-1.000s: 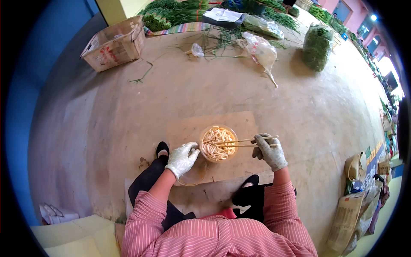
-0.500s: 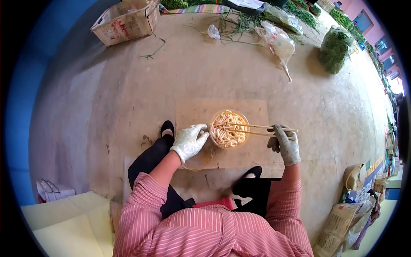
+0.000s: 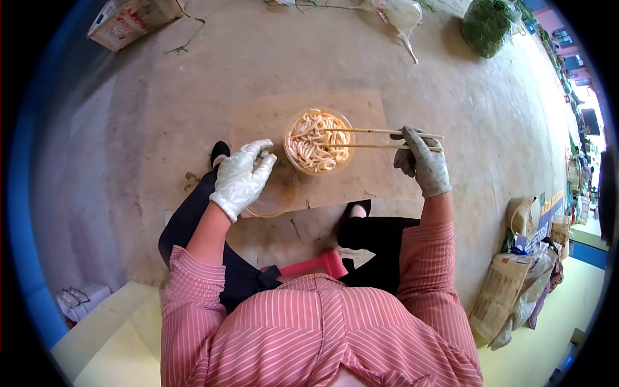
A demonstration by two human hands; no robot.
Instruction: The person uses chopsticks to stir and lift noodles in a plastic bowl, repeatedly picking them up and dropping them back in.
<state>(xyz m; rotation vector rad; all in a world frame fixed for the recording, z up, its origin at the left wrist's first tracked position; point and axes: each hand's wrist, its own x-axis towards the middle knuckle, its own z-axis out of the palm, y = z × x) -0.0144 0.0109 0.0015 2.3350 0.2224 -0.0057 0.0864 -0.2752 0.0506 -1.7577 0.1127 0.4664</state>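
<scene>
A round clear plastic bowl (image 3: 288, 158) of pale noodles (image 3: 314, 147) in reddish sauce sits on a flat brown cardboard sheet (image 3: 367, 105). In a grey-stained glove, my right hand (image 3: 425, 164) grips a pair of wooden chopsticks (image 3: 377, 131) to the right of the bowl. Their tips reach in among the noodles, spread apart. My left hand (image 3: 242, 179), in a whitish patterned glove, hovers left of the bowl without touching it. Its fingers curve loosely, with a gap between thumb and forefinger and nothing visible held. Partly behind this hand lies a clear round lid (image 3: 277, 209).
A worn carton (image 3: 132, 22) stands at the far left. Toward the back right are a bag of greens (image 3: 487, 29) and a crumpled plastic bag (image 3: 403, 19). Bags and cardboard (image 3: 503, 290) lie at the right, near a pale yellow surface (image 3: 561, 309).
The view has tilted down and shifted, so the bowl appears higher. My left hand has drawn away from the bowl's side. My right hand still holds the chopsticks in the noodles.
</scene>
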